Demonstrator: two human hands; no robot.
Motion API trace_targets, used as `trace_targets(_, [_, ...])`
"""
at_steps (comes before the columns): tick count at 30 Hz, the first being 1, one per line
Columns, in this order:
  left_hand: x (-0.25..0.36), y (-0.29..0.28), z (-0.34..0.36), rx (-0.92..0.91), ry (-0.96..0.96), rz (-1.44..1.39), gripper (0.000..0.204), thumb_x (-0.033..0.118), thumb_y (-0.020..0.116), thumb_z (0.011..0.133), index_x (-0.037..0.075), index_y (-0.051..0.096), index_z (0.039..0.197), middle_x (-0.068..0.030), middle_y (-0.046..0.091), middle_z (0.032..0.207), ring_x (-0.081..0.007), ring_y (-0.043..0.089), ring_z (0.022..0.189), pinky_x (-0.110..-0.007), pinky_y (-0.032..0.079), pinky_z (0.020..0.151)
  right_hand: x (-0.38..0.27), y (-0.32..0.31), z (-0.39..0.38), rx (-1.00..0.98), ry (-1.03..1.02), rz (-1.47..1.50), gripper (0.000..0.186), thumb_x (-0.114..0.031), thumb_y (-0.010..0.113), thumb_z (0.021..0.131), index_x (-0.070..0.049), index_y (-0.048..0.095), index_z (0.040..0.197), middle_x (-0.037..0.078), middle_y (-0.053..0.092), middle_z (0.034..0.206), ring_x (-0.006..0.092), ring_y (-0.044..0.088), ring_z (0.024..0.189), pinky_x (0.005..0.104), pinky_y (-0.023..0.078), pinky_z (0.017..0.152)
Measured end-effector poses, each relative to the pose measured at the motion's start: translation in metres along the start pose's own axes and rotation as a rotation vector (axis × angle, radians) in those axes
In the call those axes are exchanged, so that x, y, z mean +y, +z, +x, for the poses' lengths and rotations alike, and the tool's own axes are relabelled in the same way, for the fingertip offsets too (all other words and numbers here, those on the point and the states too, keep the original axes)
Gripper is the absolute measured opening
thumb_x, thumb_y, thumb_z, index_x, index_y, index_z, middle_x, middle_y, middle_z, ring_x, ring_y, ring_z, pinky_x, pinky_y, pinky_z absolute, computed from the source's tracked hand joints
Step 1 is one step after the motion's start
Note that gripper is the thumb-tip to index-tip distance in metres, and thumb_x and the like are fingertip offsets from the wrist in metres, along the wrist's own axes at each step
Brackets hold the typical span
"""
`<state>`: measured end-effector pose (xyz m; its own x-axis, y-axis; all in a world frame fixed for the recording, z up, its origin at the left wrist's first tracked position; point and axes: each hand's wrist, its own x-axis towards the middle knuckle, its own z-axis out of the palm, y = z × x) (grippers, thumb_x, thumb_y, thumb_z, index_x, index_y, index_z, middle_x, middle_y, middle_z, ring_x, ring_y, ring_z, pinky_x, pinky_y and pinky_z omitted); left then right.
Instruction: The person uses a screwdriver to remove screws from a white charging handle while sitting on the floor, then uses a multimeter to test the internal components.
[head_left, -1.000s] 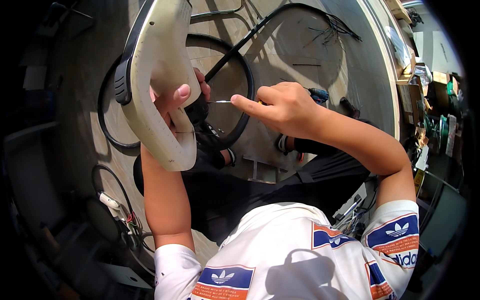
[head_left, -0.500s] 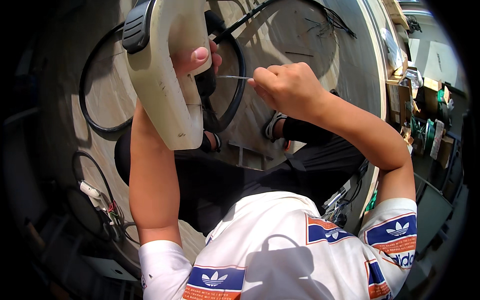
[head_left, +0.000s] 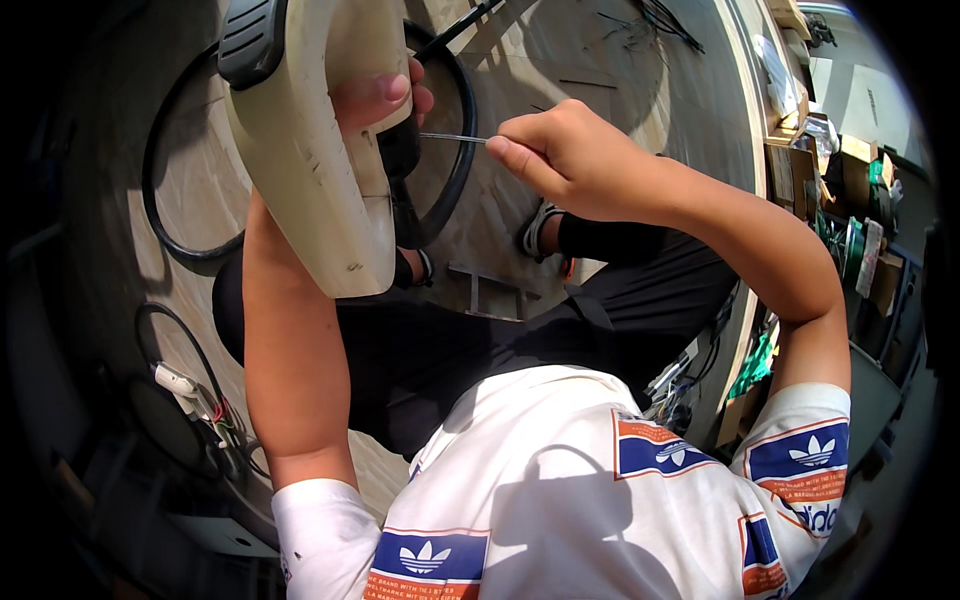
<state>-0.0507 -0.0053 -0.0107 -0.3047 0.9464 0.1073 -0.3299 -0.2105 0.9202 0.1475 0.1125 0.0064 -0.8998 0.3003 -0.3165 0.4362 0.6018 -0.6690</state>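
Note:
My left hand [head_left: 375,100] is wrapped round the handle of a worn cream plastic charging gun [head_left: 310,170], raised above my lap. A black ribbed button [head_left: 252,40] sits on its upper left side. The thumb and some fingertips show at the handle's opening. A black part [head_left: 399,148] is on the gun's right side. My right hand [head_left: 570,160] is closed round a screwdriver, whose handle is hidden in the fist. The thin metal shaft [head_left: 453,137] points left, and its end meets the black part; the tip itself is hidden.
A thick black cable [head_left: 150,190] loops on the tiled floor. Loose dark wires [head_left: 670,25] lie at the far right. A white plug-like piece with wires [head_left: 178,381] is at the left. A metal frame piece [head_left: 490,290] lies between my feet. Boxes [head_left: 795,180] line the right.
The gun and my left hand have shifted slightly left and up in view. My right hand has turned at the wrist, with the shaft still against the black part.

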Motion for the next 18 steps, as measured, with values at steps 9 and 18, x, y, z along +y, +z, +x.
trace_targets(9, [-0.004, 0.005, 0.0, 0.079, 0.035, 0.136, 0.046, 0.028, 0.072, 0.076, -0.004, 0.063, 0.108, -0.0131, 0.065, 0.089, -0.0223, 0.063, 0.077, -0.035, 0.05, 0.076, 0.014, 0.0, 0.004, -0.185, 0.146, 0.327, 0.047, -0.033, 0.049, 0.107, -0.004, 0.043, 0.07, -0.003, 0.035, 0.056, 0.0093, 0.034, 0.052, 0.0299, 0.033, 0.049])
trace_targets(18, [-0.008, 0.004, 0.003, 0.112, -0.046, 0.103, 0.049, 0.026, 0.071, 0.077, -0.006, 0.061, 0.113, -0.0152, 0.066, 0.09, -0.0229, 0.064, 0.08, -0.035, 0.053, 0.075, 0.006, -0.018, 0.006, -0.212, 0.104, 0.191, 0.048, -0.036, 0.048, 0.107, -0.004, 0.047, 0.072, -0.002, 0.035, 0.059, 0.0093, 0.036, 0.054, 0.0297, 0.034, 0.051])
